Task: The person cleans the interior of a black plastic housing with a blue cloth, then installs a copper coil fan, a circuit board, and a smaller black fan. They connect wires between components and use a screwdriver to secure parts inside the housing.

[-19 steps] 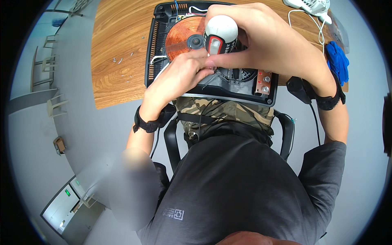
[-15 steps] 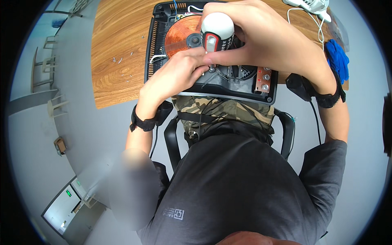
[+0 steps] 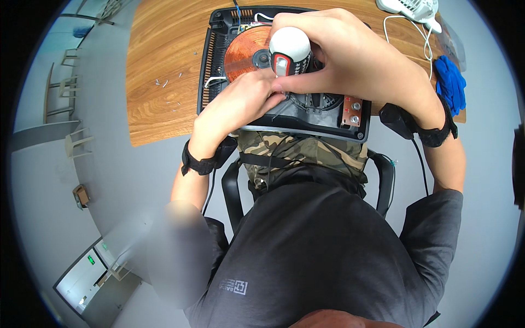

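A black induction cooker housing (image 3: 306,123) lies opened at the table's near edge, showing a copper coil (image 3: 240,48), a dark round fan (image 3: 324,103) and a button board (image 3: 351,112). My right hand (image 3: 333,60) is wrapped round a screwdriver (image 3: 289,49) with a white rounded end and a black, red-trimmed grip, held roughly upright over the housing. Close against it, my left hand (image 3: 246,95) has its fingers pinched together below the grip, touching the right thumb. The screwdriver's tip and whatever the left fingers hold are hidden.
Several small screws (image 3: 165,83) lie on the wooden table (image 3: 158,49) at left. Blue gloves (image 3: 450,82) rest at the right edge, near a white device (image 3: 410,8) with a white cable. A black chair arm (image 3: 232,188) stands beside my lap.
The table and housing sit slightly lower in the picture. The screwdriver's white end has also dropped a little in view. Both hands keep nearly the same grip.
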A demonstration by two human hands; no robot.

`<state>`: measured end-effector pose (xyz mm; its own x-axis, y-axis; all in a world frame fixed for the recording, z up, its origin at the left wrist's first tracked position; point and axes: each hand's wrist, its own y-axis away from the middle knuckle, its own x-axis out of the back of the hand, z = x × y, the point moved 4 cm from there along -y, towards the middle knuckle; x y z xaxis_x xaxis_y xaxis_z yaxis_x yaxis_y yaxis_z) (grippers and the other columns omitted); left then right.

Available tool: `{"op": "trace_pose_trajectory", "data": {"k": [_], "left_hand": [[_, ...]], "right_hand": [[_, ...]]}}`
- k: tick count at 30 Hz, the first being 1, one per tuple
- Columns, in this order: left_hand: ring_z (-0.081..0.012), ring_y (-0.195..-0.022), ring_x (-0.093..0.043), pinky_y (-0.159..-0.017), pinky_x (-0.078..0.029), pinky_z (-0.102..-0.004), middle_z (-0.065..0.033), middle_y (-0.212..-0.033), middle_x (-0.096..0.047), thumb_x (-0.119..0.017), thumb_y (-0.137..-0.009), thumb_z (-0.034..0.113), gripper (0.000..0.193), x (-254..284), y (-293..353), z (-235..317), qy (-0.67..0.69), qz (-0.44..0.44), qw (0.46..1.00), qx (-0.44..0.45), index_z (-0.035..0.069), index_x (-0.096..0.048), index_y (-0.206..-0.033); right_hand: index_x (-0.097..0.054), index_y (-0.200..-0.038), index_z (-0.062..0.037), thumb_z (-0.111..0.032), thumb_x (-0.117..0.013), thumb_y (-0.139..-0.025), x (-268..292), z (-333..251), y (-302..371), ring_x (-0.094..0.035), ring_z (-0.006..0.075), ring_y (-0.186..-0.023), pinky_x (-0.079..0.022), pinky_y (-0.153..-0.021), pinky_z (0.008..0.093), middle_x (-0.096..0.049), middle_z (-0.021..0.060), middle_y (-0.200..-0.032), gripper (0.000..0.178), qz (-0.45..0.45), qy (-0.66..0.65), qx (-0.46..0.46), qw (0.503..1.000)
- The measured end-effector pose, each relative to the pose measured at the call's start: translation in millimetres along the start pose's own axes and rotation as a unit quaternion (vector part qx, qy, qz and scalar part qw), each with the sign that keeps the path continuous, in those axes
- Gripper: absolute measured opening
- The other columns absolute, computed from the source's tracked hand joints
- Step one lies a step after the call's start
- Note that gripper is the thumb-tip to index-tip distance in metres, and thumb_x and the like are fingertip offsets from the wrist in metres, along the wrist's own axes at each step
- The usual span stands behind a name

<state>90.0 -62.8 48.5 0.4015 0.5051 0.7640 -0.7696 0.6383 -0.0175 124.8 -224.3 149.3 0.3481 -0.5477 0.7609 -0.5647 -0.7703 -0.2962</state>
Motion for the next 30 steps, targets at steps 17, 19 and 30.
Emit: {"op": "trace_pose_trajectory", "data": {"k": [17, 19, 30], "left_hand": [[-0.0386, -0.095, -0.066, -0.082, -0.055, -0.0466, -0.0161, -0.096, -0.064, -0.074, -0.088, 0.017, 0.021, -5.5, 8.1, -7.8, 0.01, 0.057, 0.997, -0.048, -0.001, -0.067, -0.097], [-0.039, -0.093, -0.066, -0.08, -0.055, -0.0468, -0.0156, -0.095, -0.064, -0.074, -0.088, 0.018, 0.022, -6.1, 7.3, -6.9, 0.014, 0.063, 0.997, -0.048, 0.0, -0.066, -0.098], [-0.0392, -0.088, -0.066, -0.075, -0.053, -0.0475, -0.0156, -0.093, -0.062, -0.076, -0.088, 0.018, 0.025, 1.6, 8.8, 4.0, 0.075, 0.138, 0.987, -0.042, -0.002, -0.064, -0.096]], "right_hand": [[-0.06, -0.097, -0.003, -0.015, -0.088, -0.075, 1.3, -5.3, -2.6, -0.061, 0.0345, -0.078, -0.051, -0.073, 0.0398, -0.063, 0.0138, -0.086, 0.038, -0.036, -0.042, -0.058, 0.997], [-0.061, -0.099, -0.0029, -0.016, -0.089, -0.073, 0.9, -7.4, -1.9, -0.062, 0.0355, -0.08, -0.051, -0.075, 0.0406, -0.064, 0.0132, -0.086, 0.04, -0.035, -0.03, -0.067, 0.997], [-0.065, -0.099, -0.0031, -0.014, -0.087, -0.074, 0.7, -15.1, -6.1, -0.064, 0.0355, -0.083, -0.053, -0.076, 0.041, -0.066, 0.012, -0.086, 0.036, -0.031, -0.012, -0.097, 0.995]]}}
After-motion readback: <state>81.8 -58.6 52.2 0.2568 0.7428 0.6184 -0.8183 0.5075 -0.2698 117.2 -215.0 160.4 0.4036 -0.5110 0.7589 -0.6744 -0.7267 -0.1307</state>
